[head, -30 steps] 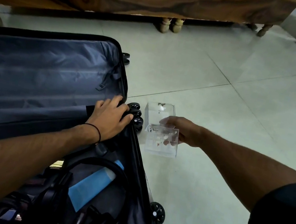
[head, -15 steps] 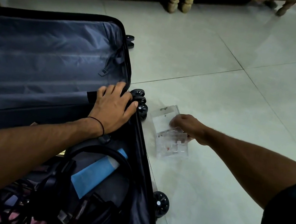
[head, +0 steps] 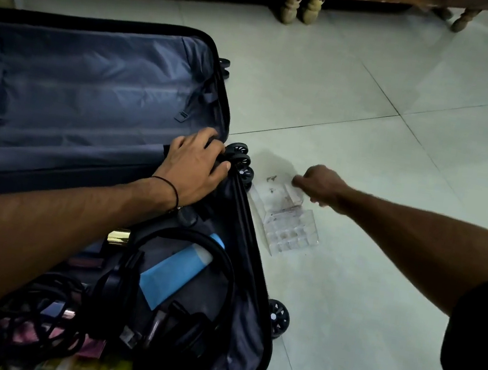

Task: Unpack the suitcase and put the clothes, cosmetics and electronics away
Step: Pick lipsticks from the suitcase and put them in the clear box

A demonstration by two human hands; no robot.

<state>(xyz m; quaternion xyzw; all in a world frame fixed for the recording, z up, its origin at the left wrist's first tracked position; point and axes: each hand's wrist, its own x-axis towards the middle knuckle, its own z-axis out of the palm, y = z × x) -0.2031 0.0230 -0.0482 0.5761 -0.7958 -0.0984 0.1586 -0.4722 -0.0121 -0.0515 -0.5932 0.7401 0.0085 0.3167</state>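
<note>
Head view: the suitcase [head: 93,81] lies open on the floor [head: 377,302], one half bare, the other holding headphones [head: 187,332], a blue tube [head: 170,275] and cables [head: 35,305]. Most unpacking remains, I judge. A clear organizer [head: 290,227] sits just right of it. My left hand [head: 197,171] rests spread on the hinge edge. My right hand [head: 322,184] is at the organizer's far end, too blurred to tell its grip.

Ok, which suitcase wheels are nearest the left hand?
The middle wheel cluster, right against the left hand; the far wheel and near wheel lie apart.
</note>
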